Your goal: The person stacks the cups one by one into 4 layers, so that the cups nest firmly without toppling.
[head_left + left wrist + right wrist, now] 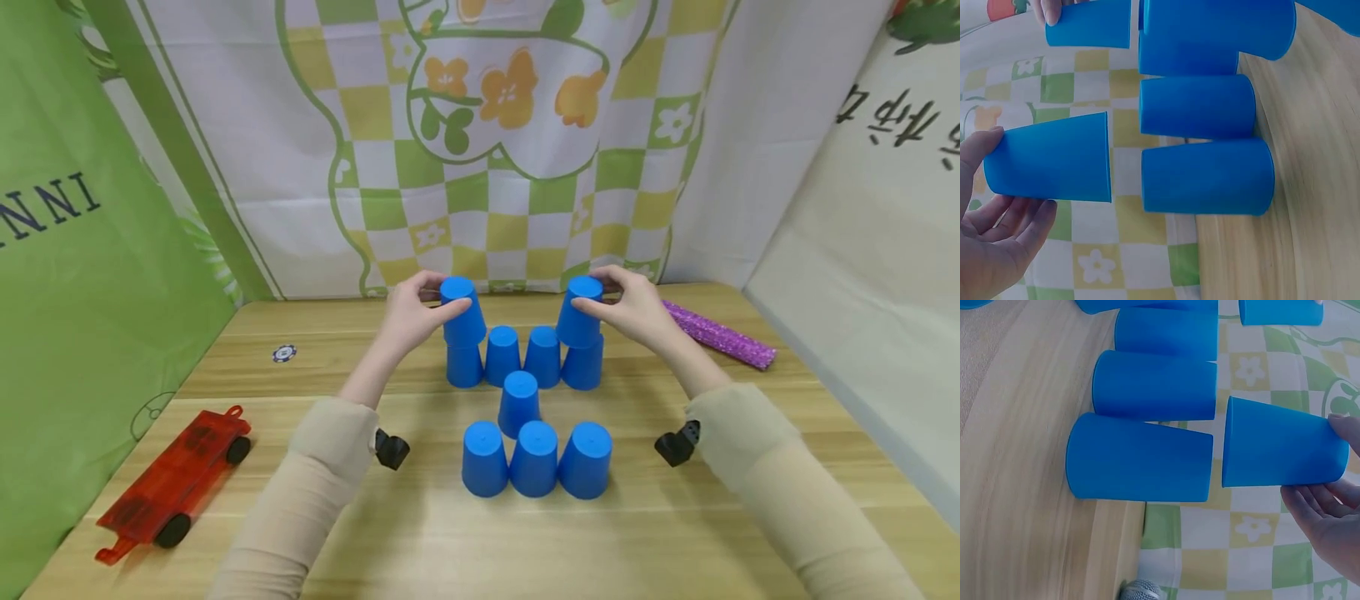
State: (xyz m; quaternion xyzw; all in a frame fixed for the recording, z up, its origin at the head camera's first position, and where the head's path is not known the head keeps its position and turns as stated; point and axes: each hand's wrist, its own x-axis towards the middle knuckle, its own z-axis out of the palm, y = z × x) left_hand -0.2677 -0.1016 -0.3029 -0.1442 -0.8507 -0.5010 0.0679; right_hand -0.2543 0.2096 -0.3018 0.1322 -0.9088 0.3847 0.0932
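Note:
Several blue plastic cups stand upside down on the wooden table (375,525). Three form a front row (534,458), one stands alone behind them (519,404), and several form a back row (522,356). My left hand (429,307) grips another blue cup (462,312) by its closed end, just above the back row's leftmost cup (464,367). The left wrist view shows a small gap between that held cup (1054,165) and the cup under it (1207,177). My right hand (618,304) grips a cup (580,315) over the rightmost back cup (583,367), with the held cup (1282,450) nearly touching the one beneath (1141,465).
A red toy vehicle base (176,483) lies at the front left, a small poker chip (284,353) sits further back on the left, and a purple glitter roll (716,333) lies at the back right. Cloth backdrops close in the table's far side and both ends.

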